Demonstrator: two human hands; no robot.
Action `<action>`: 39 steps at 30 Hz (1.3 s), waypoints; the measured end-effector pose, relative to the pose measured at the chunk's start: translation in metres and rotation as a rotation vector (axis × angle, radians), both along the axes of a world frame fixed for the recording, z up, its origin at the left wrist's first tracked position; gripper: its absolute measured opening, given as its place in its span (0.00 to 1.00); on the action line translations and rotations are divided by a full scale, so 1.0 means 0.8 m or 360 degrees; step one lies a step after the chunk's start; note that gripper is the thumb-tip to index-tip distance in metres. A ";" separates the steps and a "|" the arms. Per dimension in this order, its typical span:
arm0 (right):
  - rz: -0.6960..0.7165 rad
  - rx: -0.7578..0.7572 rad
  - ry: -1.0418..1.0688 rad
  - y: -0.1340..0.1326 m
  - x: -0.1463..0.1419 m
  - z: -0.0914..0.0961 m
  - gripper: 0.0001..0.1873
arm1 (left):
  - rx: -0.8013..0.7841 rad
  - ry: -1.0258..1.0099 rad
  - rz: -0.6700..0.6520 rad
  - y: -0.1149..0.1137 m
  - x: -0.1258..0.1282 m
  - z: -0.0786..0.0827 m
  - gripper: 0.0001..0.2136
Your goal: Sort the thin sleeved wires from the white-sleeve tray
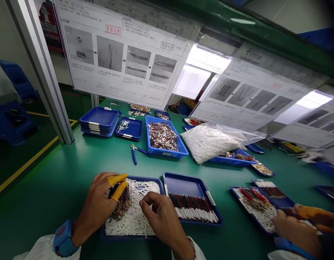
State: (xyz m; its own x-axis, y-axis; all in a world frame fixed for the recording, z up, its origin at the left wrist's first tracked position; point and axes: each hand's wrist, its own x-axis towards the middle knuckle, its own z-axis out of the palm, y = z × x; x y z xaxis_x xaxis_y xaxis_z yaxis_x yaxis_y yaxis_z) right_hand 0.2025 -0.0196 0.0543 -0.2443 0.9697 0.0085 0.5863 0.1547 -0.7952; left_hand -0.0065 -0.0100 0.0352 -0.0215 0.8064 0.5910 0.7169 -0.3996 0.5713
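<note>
My left hand [103,193], with yellow finger cots on two fingers and a blue wristband, grips a bundle of thin wires [123,202] with metal ends over the left part of a blue tray. Short white sleeves [138,209] fill that tray. Above them, my right hand [160,213] has its thumb and forefinger pinched together; anything between the tips is too small to make out. Just right of it, a second blue tray [183,182] holds a row of red, green and black wires [192,207] with white sleeves on their near ends.
Beyond the trays lie blue-handled pliers [134,153], a blue bin [168,153] of short parts, stacked trays [98,121] and a bag of white sleeves [210,142]. A co-worker's hands [297,224] work at trays on the right. Instruction sheets [121,54] hang above.
</note>
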 end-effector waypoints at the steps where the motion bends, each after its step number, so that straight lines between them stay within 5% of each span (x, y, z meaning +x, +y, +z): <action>1: -0.0011 0.0022 -0.0015 -0.001 0.002 0.002 0.15 | 0.0001 0.0017 -0.0011 0.000 0.000 0.000 0.12; 7: -0.0012 0.0001 -0.0151 -0.006 -0.027 0.001 0.15 | 0.0009 0.0050 -0.0076 0.000 -0.001 -0.001 0.12; 11: 0.0009 0.0044 -0.0176 -0.004 -0.039 -0.007 0.05 | 0.0014 0.0046 -0.0040 0.000 -0.003 -0.006 0.12; 22: -0.0096 0.0008 0.0128 0.000 0.021 0.010 0.17 | 0.0086 0.0077 -0.0062 0.000 0.002 0.000 0.15; 34: -0.0127 0.0361 0.0242 0.004 0.035 0.026 0.24 | 0.0107 -0.0001 -0.0064 0.002 0.000 -0.015 0.13; 39: -0.0142 0.0662 0.0556 0.001 0.017 0.033 0.11 | -0.0058 -0.0224 -0.0288 -0.006 0.008 -0.007 0.10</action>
